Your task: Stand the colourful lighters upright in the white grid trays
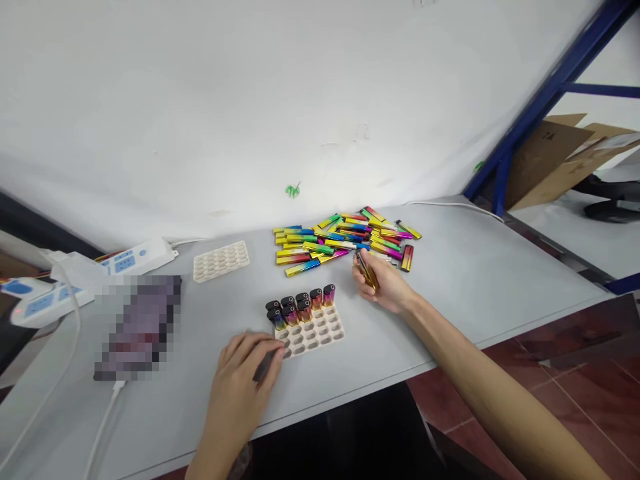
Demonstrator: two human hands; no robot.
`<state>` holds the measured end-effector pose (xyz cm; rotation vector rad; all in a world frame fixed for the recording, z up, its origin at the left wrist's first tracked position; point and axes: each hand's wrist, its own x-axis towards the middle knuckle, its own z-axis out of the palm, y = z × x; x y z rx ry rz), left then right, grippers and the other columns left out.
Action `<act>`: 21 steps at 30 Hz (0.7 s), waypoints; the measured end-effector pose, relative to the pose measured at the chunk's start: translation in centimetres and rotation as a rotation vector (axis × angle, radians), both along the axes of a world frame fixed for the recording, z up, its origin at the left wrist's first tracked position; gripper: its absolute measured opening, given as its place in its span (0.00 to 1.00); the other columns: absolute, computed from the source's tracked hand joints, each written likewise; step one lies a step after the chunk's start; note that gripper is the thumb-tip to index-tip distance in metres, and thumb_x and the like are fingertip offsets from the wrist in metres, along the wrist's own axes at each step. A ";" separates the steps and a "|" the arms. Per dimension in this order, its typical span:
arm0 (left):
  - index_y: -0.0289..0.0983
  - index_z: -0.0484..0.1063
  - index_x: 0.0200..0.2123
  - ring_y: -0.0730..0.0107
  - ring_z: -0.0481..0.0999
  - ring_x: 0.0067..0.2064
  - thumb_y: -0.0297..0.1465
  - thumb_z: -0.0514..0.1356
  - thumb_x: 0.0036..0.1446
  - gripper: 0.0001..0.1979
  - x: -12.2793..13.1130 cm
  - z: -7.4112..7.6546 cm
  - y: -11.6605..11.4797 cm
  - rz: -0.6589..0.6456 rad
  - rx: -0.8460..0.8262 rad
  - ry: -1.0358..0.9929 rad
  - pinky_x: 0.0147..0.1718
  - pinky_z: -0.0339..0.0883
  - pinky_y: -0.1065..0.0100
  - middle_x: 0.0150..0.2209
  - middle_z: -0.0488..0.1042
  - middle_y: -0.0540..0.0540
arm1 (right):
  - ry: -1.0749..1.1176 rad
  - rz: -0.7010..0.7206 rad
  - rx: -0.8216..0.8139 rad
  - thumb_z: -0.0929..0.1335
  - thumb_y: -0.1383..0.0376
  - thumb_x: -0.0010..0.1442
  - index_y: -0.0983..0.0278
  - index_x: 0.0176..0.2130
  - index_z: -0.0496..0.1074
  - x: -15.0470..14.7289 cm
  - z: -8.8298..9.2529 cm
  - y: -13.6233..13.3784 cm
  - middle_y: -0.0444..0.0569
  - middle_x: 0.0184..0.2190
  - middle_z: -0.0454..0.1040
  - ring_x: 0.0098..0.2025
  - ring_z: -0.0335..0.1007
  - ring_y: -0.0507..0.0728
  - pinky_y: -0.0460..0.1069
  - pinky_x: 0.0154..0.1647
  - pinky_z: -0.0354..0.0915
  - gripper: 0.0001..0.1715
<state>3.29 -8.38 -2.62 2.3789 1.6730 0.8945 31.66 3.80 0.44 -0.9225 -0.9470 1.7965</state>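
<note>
A pile of rainbow-coloured lighters (pixel 345 240) lies on the grey table (pixel 475 280) near the wall. My right hand (pixel 377 283) rests just in front of the pile, fingers closed round one lighter (pixel 367 270). A cream tray (pixel 313 333) with rows of holes sits nearer me; several lighters (pixel 300 305) stand upright in its far rows. My left hand (pixel 245 373) lies at the tray's left corner, fingers curled over a dark object I cannot make out (pixel 265 365).
A second, bare cream tray (pixel 221 260) lies at the back left. White power strips (pixel 135 259) and cables sit at the left, beside a blurred-out item (pixel 137 327). A blue shelf frame (pixel 545 100) and cardboard (pixel 555 160) stand at the right.
</note>
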 end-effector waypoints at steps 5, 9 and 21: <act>0.42 0.72 0.39 0.62 0.70 0.45 0.32 0.57 0.64 0.04 -0.1 0.0 -0.1 -0.001 0.000 -0.003 0.46 0.62 0.58 0.39 0.75 0.49 | 0.062 0.038 -0.021 0.65 0.42 0.60 0.61 0.35 0.68 0.3 -0.1 0.1 0.33 0.14 0.52 0.13 0.35 0.45 0.40 0.12 0.42 0.25; 0.43 0.72 0.39 0.61 0.69 0.45 0.32 0.57 0.64 0.04 -0.1 0.0 -0.1 0.003 -0.016 0.002 0.46 0.62 0.58 0.40 0.75 0.49 | 0.065 0.046 -0.064 0.61 0.38 0.59 0.64 0.20 0.62 0.5 -0.4 0.5 0.35 0.12 0.45 0.13 0.35 0.44 0.41 0.12 0.39 0.35; 0.43 0.72 0.38 0.61 0.70 0.45 0.33 0.57 0.64 0.04 -0.1 0.0 -0.1 0.010 0.004 -0.004 0.46 0.62 0.58 0.40 0.76 0.49 | 0.031 -0.067 -0.068 0.57 0.50 0.63 0.62 0.14 0.55 0.3 -0.6 0.6 0.36 0.11 0.42 0.13 0.33 0.46 0.43 0.12 0.37 0.32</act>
